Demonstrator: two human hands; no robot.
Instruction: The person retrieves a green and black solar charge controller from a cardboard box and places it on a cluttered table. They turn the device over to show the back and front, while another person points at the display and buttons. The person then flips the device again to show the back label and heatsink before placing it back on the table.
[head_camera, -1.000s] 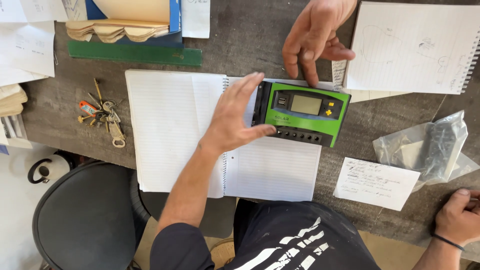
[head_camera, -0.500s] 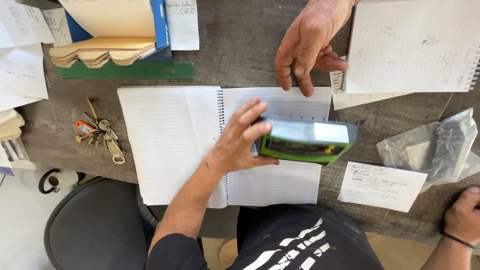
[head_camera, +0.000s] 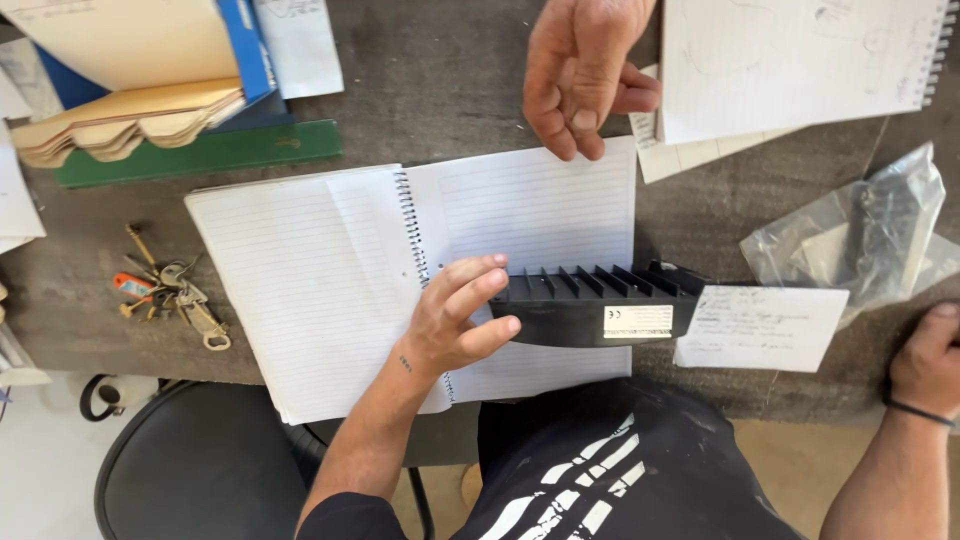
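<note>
My left hand (head_camera: 455, 320) grips the left end of a black finned device (head_camera: 590, 305), which lies with its ribbed back and a white label facing up. The device rests over the right page of an open spiral notebook (head_camera: 320, 280) with blank lined pages. My right hand (head_camera: 925, 360), with a dark band on the wrist, rests on the table's near edge at the far right, and the frame cuts off its fingers. Another person's hand (head_camera: 585, 75) hovers over the notebook's top edge, fingers loosely curled and empty.
A handwritten paper note (head_camera: 765, 325) lies against the device's right end, beside a crumpled clear plastic bag (head_camera: 865, 235). A bunch of keys (head_camera: 170, 295) lies left of the notebook. Folders (head_camera: 150, 90), a green ruler-like strip (head_camera: 200, 155) and a second spiral notebook (head_camera: 800, 60) sit further back. A black chair (head_camera: 190, 470) stands below.
The device has been turned over from its green front with a screen to its black finned back, and has shifted toward me. The other person's hand drew back from it.
</note>
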